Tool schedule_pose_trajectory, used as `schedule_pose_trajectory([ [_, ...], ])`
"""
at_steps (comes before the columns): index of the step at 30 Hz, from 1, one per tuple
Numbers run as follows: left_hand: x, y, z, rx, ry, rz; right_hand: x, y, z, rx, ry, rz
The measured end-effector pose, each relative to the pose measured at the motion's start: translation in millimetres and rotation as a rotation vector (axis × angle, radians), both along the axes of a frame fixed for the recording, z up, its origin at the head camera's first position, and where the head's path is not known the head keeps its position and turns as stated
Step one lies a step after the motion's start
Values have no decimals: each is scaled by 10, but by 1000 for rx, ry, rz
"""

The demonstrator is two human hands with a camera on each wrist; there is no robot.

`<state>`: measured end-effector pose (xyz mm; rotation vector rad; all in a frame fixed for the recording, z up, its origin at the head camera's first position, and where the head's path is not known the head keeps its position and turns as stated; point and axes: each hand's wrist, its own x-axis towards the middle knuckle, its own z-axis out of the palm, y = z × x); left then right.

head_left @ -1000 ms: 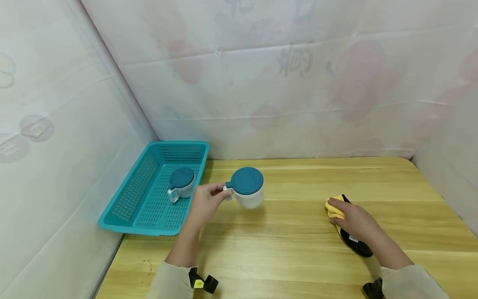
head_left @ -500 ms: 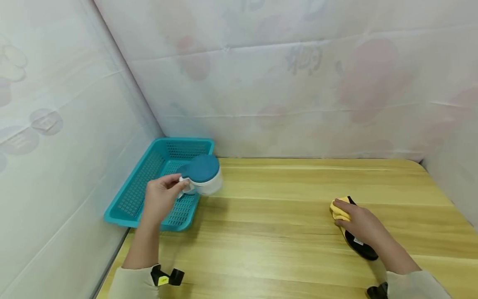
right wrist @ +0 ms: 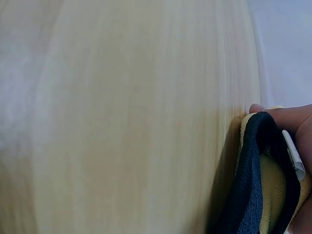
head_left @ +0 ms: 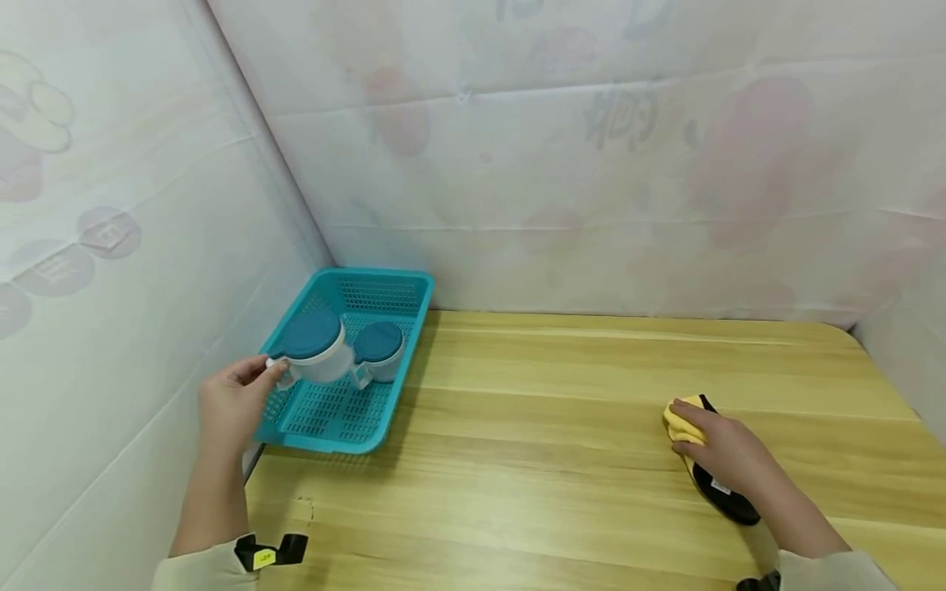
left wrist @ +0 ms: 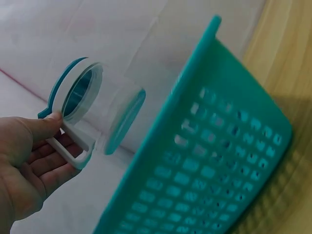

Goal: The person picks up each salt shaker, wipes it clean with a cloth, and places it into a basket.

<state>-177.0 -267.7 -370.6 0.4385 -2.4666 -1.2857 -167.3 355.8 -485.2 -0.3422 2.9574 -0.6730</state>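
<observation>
My left hand [head_left: 235,404] pinches the handle of a clear seasoning jar [head_left: 323,361] with a blue lid, held over the left part of a turquoise plastic basket [head_left: 355,446]. In the left wrist view, thumb and fingers of the left hand [left wrist: 24,168] grip the white handle, and the jar [left wrist: 106,105] is above the basket's rim. A second blue-lidded jar [head_left: 384,361] stands inside the basket, to the right of the held one. On the table's right side, my right hand [head_left: 727,451] grips a bunched yellow and black cloth [head_left: 683,423]; its dark edge and white label show in the right wrist view.
The wooden table [head_left: 532,460] stretches between the hands. A pale printed sheet [head_left: 547,180] hangs behind it, and another sheet [head_left: 148,312] borders it on the left, close to the basket and left forearm.
My left hand has carried the jar leftward from above the table to over the basket. The right hand stays on the cloth in about the same place; the head view has shifted slightly.
</observation>
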Motion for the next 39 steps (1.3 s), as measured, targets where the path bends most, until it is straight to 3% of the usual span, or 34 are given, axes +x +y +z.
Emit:
schedule_pose_trajectory([
  [7,-71,-144,-83,15,-102,63,5,5,-8,-6,-4,1],
  [12,-156,-161,-152,-62,-155,58,2,-5,-6,-3,13,1],
  [17,-255,-163,-209,-139,-156,55,1,-7,-14,-2,21,-4],
  [29,-439,-137,-283,-196,-188,10,19,-8,-8,3,17,-11],
  [39,-523,-158,-391,-207,-221,-26,21,-12,-27,-2,11,-16],
])
